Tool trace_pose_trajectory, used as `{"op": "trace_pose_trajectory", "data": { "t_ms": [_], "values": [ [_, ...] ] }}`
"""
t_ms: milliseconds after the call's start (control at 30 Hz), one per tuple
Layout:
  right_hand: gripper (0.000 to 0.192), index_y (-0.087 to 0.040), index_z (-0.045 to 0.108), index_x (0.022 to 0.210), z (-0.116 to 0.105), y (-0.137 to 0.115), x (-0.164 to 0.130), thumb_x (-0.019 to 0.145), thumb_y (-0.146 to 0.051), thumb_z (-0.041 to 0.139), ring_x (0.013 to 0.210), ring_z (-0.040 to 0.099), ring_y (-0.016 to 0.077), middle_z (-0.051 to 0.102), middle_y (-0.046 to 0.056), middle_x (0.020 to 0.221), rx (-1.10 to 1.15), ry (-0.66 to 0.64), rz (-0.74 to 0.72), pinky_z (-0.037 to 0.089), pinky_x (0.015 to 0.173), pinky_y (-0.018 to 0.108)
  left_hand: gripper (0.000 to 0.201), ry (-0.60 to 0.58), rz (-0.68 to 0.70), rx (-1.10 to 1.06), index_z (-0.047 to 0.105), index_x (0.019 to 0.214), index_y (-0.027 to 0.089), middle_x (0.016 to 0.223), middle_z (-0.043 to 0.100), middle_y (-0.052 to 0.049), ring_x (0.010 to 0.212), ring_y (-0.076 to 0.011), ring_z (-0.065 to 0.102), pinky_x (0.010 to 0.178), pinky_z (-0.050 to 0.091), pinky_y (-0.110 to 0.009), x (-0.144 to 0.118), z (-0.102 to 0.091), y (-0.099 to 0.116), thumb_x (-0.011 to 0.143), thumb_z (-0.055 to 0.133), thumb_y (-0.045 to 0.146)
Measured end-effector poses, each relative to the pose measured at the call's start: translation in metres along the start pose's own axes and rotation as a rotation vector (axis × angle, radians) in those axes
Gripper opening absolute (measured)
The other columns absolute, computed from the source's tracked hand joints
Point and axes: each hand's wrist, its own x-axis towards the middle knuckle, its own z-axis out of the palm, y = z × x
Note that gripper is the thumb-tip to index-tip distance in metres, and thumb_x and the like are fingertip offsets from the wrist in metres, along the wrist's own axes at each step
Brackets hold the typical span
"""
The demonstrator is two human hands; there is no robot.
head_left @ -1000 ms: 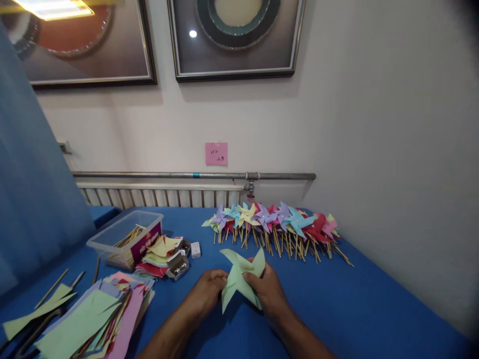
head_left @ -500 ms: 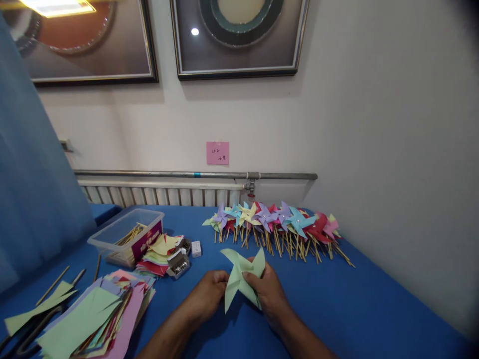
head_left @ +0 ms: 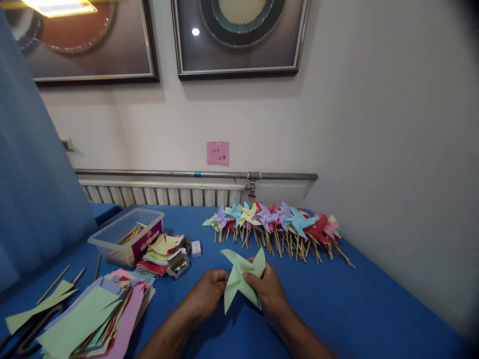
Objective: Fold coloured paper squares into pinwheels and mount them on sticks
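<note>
A pale green paper pinwheel (head_left: pixel 239 285) with four folded blades faces me above the blue table. My right hand (head_left: pixel 272 289) grips its right side, the thumb pressed close to the pin at its centre and the fingers behind the paper. My left hand (head_left: pixel 210 294) is closed at the pinwheel's left edge. Its fingertips reach toward the back of the paper, and what they hold, if anything, is hidden.
Finished pinwheels on sticks (head_left: pixel 277 224) lie in a row at the back. To the left are a clear plastic box (head_left: pixel 112 234) of sticks, opened small boxes of pins (head_left: pixel 178 264), a coloured paper stack (head_left: pixel 80 319) and black-handled scissors (head_left: pixel 33 329). A wall (head_left: pixel 392 164) bounds the right.
</note>
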Motion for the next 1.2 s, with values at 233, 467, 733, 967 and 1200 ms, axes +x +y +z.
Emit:
{"op": "trace_pose_trajectory", "data": {
  "t_ms": [233, 467, 733, 967, 1200],
  "values": [
    [0.041, -0.018, 0.064, 0.099, -0.002, 0.003, 0.001, 0.062, -0.028, 0.075, 0.069, 0.066, 0.0219, 0.073, 0.002, 0.078, -0.011, 0.006, -0.012, 0.051, 0.062, 0.029, 0.017, 0.007, 0.008, 0.005, 0.061, 0.069, 0.016, 0.053, 0.058, 0.003, 0.046, -0.0087, 0.042, 0.049, 0.027, -0.024, 0.002, -0.001, -0.001, 0.063, 0.062, 0.031],
    [0.041, -0.019, 0.064, 0.098, -0.001, 0.006, 0.002, 0.061, -0.030, 0.075, 0.068, 0.066, 0.0218, 0.073, 0.001, 0.077, -0.019, 0.020, -0.025, 0.052, 0.064, 0.030, 0.015, 0.008, 0.005, -0.017, 0.060, 0.068, 0.017, 0.052, 0.058, 0.003, 0.046, -0.0092, 0.044, 0.050, 0.029, -0.024, 0.002, 0.000, 0.000, 0.061, 0.063, 0.030],
    [0.042, -0.018, 0.064, 0.098, 0.001, 0.000, 0.000, 0.060, -0.029, 0.076, 0.067, 0.066, 0.0223, 0.073, 0.002, 0.076, 0.010, 0.024, 0.014, 0.052, 0.062, 0.030, 0.017, 0.025, 0.008, 0.009, 0.064, 0.071, 0.015, 0.053, 0.059, 0.002, 0.047, -0.0098, 0.045, 0.049, 0.029, -0.023, 0.000, 0.001, 0.003, 0.061, 0.062, 0.028],
    [0.040, -0.018, 0.065, 0.096, 0.000, -0.001, 0.001, 0.058, -0.029, 0.075, 0.067, 0.066, 0.0219, 0.073, 0.001, 0.075, -0.026, 0.051, 0.016, 0.051, 0.061, 0.029, 0.015, 0.032, 0.013, -0.030, 0.061, 0.068, 0.016, 0.052, 0.058, 0.003, 0.045, -0.0093, 0.046, 0.048, 0.030, -0.022, 0.004, 0.000, -0.003, 0.062, 0.065, 0.029],
    [0.040, -0.018, 0.064, 0.094, 0.002, -0.003, 0.000, 0.058, -0.030, 0.077, 0.064, 0.064, 0.0212, 0.072, 0.001, 0.071, -0.003, 0.055, -0.002, 0.051, 0.060, 0.029, 0.018, 0.045, 0.033, -0.010, 0.064, 0.070, 0.015, 0.049, 0.057, 0.004, 0.043, -0.0074, 0.042, 0.045, 0.027, -0.022, 0.006, -0.001, -0.006, 0.066, 0.066, 0.032]
  ]
}}
